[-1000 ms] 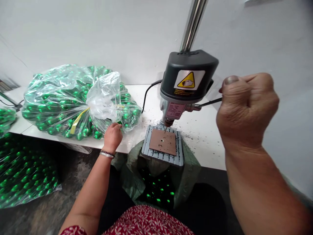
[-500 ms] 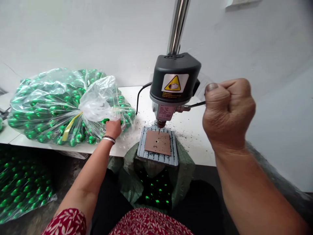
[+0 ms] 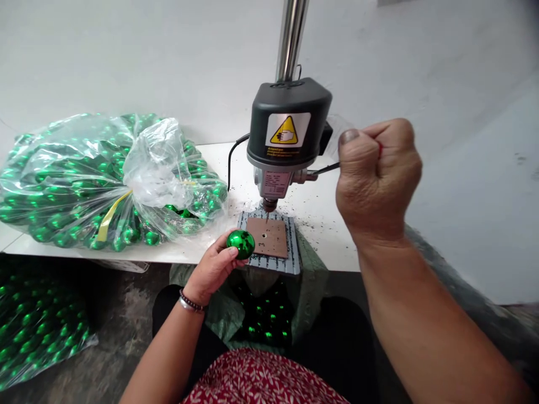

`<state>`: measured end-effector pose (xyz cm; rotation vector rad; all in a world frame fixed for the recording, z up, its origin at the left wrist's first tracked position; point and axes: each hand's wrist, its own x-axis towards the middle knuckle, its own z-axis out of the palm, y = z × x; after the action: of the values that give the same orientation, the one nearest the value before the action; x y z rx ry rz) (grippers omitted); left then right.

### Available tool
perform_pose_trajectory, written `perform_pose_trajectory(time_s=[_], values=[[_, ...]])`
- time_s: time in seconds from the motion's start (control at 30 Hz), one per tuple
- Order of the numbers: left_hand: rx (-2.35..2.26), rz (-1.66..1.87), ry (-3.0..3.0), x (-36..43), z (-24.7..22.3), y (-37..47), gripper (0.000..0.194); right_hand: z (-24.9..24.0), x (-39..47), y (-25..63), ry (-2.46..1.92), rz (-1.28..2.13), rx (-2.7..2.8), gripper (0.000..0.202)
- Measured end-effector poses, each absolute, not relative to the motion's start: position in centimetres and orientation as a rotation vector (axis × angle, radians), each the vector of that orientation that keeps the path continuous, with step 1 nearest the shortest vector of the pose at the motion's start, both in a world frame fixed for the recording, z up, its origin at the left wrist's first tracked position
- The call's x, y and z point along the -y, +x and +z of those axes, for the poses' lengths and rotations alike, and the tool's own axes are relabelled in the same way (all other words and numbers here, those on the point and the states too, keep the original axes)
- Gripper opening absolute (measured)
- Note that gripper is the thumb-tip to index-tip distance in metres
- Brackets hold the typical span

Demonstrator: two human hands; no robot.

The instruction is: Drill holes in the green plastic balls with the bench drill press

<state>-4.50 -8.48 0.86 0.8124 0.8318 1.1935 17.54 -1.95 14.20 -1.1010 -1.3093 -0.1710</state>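
Observation:
A shiny green ball (image 3: 241, 244) is pinched between the thumb and fingers of my left hand (image 3: 214, 264), just left of the drill press base. My right hand (image 3: 379, 179) is closed in a fist around the drill press lever (image 3: 326, 168); its grip end is hidden inside the fist. The drill press (image 3: 290, 123) has a dark head with a yellow warning label. Its thin drill bit (image 3: 267, 217) points down over a brown square plate (image 3: 275, 241) with a small hole, which lies on the grey ribbed base (image 3: 292, 264).
On the white table (image 3: 210, 163) at left lies a clear plastic bag (image 3: 84, 191) of green balls, its mouth open towards me. Another bag of balls (image 3: 37, 325) is on the floor. Below the base, a green sack (image 3: 314, 269) holds more balls. Dark shavings dot the tabletop.
My left hand has come out of the bag's mouth with a green ball and moved right, to the drill press base. My right hand stays on the lever. The view has shifted slightly.

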Motion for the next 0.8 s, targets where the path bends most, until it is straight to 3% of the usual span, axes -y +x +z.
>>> perform_pose_trajectory(time_s=[0.2, 0.43, 0.8], values=[[-0.872, 1.067, 0.66, 5.6, -0.8, -3.2, 0.04, 14.4, 2.1, 17.5, -1.093, -0.136, 1.327, 0.032], [-1.332, 1.147, 1.226, 2.8, -0.7, -1.5, 0.045, 14.5, 2.2, 17.6, -1.113, -0.127, 1.338, 0.03], [-1.544, 0.941, 1.573, 1.1, -1.5, -0.3, 0.04, 14.6, 2.3, 17.5, -1.11, -0.09, 1.337, 0.035]])
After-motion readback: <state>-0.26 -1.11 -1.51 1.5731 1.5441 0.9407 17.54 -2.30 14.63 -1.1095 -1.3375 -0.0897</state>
